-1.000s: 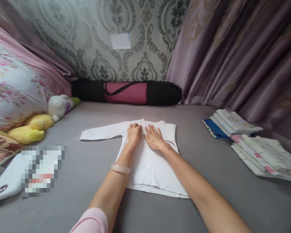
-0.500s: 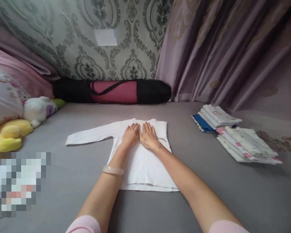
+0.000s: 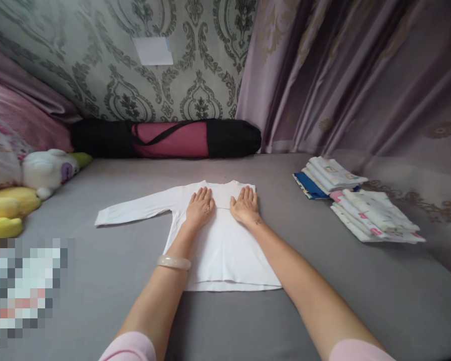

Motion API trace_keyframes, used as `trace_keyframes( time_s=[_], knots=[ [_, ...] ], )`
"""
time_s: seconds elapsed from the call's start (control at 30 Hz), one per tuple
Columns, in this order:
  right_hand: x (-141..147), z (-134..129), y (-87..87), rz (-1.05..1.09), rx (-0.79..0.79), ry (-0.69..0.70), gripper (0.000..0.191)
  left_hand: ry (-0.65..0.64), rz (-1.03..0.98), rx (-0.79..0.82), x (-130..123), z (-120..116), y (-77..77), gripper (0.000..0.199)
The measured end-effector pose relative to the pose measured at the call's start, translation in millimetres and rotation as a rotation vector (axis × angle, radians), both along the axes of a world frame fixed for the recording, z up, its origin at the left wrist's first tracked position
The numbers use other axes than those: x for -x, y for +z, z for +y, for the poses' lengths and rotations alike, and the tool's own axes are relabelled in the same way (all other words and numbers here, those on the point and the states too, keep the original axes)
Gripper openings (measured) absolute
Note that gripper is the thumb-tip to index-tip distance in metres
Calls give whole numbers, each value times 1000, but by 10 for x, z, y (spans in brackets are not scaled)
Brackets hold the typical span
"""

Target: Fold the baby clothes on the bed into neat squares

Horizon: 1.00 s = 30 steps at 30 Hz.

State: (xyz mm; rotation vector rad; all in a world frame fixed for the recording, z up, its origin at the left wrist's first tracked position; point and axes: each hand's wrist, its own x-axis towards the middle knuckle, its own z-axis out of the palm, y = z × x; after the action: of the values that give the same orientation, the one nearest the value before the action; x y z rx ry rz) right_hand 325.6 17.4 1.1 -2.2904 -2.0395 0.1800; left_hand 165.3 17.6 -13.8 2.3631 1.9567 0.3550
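A white long-sleeved top (image 3: 221, 250) lies flat on the grey sheet, its left sleeve stretched out to the left. The right sleeve is folded across the upper part, with its edge showing between the hands. My left hand (image 3: 200, 206) rests flat on the upper left of the top, fingers pointing away from me. On the upper right, near the shoulder edge, my right hand (image 3: 245, 204) lies flat with the thumb apart from the fingers. Neither hand grips the cloth.
Folded clothes (image 3: 376, 215) are stacked at the right, beside another folded pile (image 3: 332, 174). A black and pink long bag (image 3: 169, 139) lies along the wall. Plush toys (image 3: 47, 172) and a floral pillow (image 3: 2, 150) are at the left. A blurred patch covers the lower left.
My right hand has slid right across the top, away from my left hand, and the gap between them has widened. The view has shifted slightly.
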Motion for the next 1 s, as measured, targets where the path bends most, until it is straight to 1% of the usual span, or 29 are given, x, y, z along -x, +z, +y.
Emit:
trace_keyframes(
  time_s=[0.13, 0.2, 0.27, 0.33, 0.43, 0.53, 0.63, 0.7, 0.8, 0.9, 0.97, 1.0],
  knots=[
    [-195, 2, 43, -16, 19, 15, 74, 13, 2, 14, -11, -8, 6, 56],
    [-277, -6, 48, -13, 14, 50, 75, 17, -4, 23, -13, -11, 10, 57],
    [-339, -10, 37, -6, 7, 87, 71, 45, -12, 23, -12, -12, 13, 59],
    [-376, -9, 12, 5, -9, 92, 66, 85, -19, 24, -9, -11, 17, 61],
    [-392, -3, -36, 28, -39, 79, 63, 136, -27, 42, -4, -10, 29, 62],
    [-386, 1, -76, 43, -71, 32, 65, 176, -38, 66, 2, -9, 40, 64],
    [-378, -3, -97, 45, -93, -29, 69, 189, -50, 84, 10, 0, 40, 66],
    [-381, -3, -96, 43, -90, -36, 70, 187, -60, 103, 18, 17, 39, 68],
    [-402, 12, -63, 34, -55, -25, 70, 177, -74, 149, 36, 56, 61, 70],
    [-411, 41, 25, 26, -8, -29, 70, 150, -86, 205, 61, 97, 114, 69],
    [-376, 51, 105, 5, -18, -33, 69, 130, -95, 239, 78, 115, 145, 70],
    [-338, 50, 145, -9, -46, -11, 66, 124, -102, 250, 86, 119, 154, 70]
  ],
)
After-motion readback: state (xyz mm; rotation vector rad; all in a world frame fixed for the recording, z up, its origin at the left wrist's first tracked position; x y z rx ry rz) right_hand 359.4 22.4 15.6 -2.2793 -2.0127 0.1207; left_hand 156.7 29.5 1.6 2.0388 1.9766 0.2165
